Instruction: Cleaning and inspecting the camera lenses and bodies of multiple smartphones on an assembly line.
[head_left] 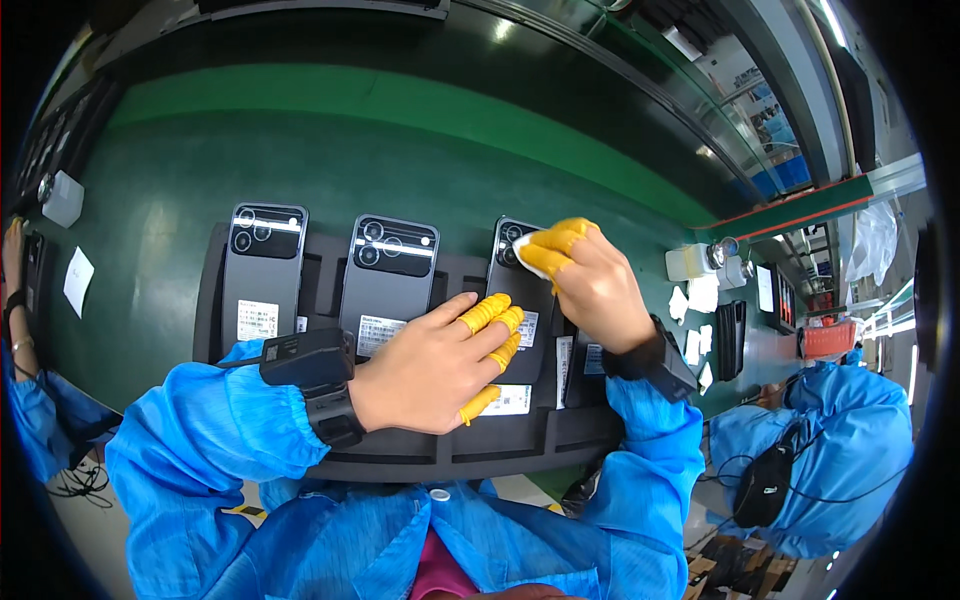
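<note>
Yellow-sheathed right fingers (565,238) clamp white cloth (532,258): wiping, I judge.
Left fingers (487,313) apart; grey rectangular phone (515,288) next needs light strokes.

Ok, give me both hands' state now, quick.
Left hand: open, fingers on the third phone from left.
Right hand: closed, holding a white wipe at that phone.
</note>
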